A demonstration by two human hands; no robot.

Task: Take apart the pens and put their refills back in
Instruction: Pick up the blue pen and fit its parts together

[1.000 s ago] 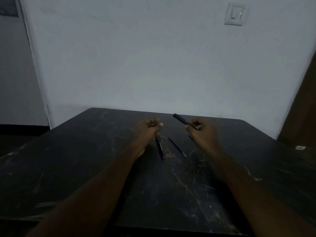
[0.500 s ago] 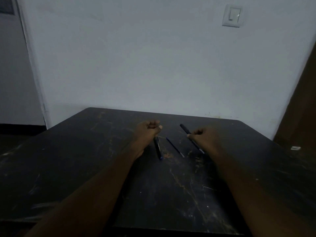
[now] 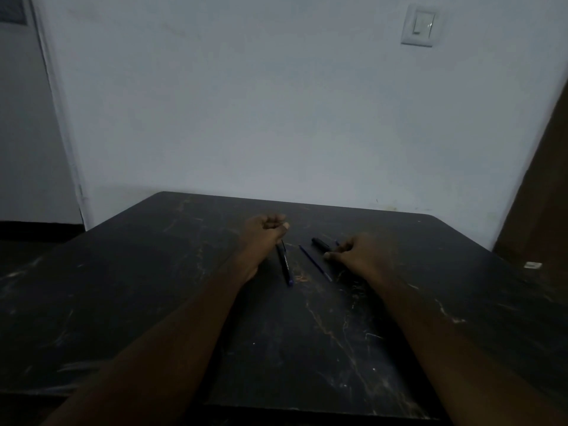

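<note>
My left hand (image 3: 265,231) is curled into a fist on the dark table (image 3: 153,287), and nothing shows inside it. Just below it a dark pen with a blue tip (image 3: 284,263) lies on the table, its upper end at the heel of that hand. A thin blue refill (image 3: 315,262) lies loose on the table between my hands. My right hand (image 3: 361,255) is low over the table. Its index finger and thumb pinch the near end of a black pen barrel (image 3: 320,243), which points up and left and lies at table level.
The table's far edge meets a white wall with a light switch (image 3: 420,25) high on the right. A small white object (image 3: 532,265) lies beyond the table's right side. A brown door or panel (image 3: 541,195) stands at the far right.
My right hand has come down from above the table, bringing the black pen barrel to the table top. My left hand, the other pen and the refill stay where they were.
</note>
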